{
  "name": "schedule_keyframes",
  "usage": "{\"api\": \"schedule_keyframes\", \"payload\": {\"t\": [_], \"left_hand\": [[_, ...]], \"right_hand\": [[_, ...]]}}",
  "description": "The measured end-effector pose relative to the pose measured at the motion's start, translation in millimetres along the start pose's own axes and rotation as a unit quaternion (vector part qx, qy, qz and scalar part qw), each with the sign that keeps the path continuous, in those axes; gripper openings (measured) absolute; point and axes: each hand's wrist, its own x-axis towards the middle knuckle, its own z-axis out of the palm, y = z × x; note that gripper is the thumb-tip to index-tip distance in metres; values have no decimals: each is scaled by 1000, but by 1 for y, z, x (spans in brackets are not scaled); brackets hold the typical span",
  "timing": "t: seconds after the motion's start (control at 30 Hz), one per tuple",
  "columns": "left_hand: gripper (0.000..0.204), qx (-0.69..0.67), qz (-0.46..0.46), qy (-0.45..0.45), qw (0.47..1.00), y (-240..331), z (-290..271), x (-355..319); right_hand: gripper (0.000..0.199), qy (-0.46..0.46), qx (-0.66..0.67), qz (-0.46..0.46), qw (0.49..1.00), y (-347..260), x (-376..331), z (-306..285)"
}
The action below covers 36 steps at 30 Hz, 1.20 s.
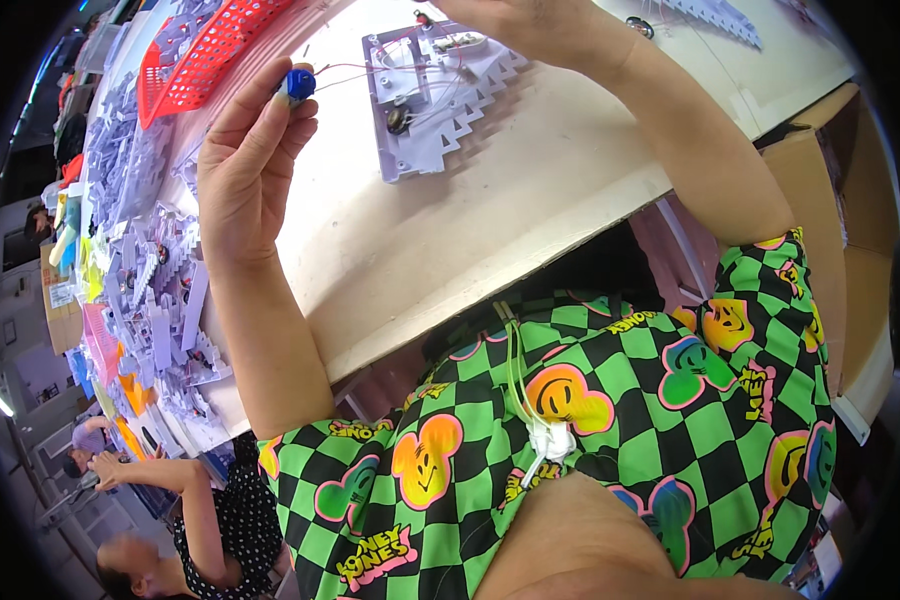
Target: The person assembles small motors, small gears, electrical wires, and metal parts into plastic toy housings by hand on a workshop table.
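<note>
My left hand (pixel 255 150) is raised at the left of the table, thumb and fingers pinching a small blue part (pixel 298 84). Thin red and pale wires (pixel 348 68) run from it toward a pale lavender plastic housing (pixel 425 135) with a zigzag edge. The housing lies open side up, showing more wiring and a round dark metallic piece (pixel 398 121). Beyond it, my right hand (pixel 535 28) reaches to the top edge of the view, which cuts off its fingers; whether they hold anything is hidden. A small red-and-dark piece (pixel 423 18) is just left of that hand.
The pale table (pixel 370 260) spreads before me. A red perforated basket (pixel 205 60) and heaps of pale plastic parts (pixel 135 170) crowd the left. Another toothed part (pixel 715 15) lies far right, beside a cardboard box (pixel 810 190). Another person (pixel 200 510) sits at lower left.
</note>
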Motion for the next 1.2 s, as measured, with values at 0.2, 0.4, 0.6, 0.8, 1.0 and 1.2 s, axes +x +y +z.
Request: {"api": "schedule_keyframes", "payload": {"t": [0.2,0.4,0.6,0.8,1.0,1.2], "left_hand": [[32,-37,-9,-27,999,2,2,3],[33,-61,-7,-86,994,3,-10,1],[34,150,17,43,988,12,3,0],[28,259,22,48,964,17,-8,-4],[29,226,51,41,972,13,-12,-4],[24,162,45,26,985,11,-12,-5]], "right_hand": [[28,-115,4,15,993,-13,-6,0],[34,-217,-3,84,972,-12,-8,0],[24,-225,-4,149,963,-7,-5,-3],[22,-196,68,162,965,2,-6,-1],[21,-147,66,238,958,2,-5,-2],[22,-165,25,227,960,-4,-3,-5]]}}
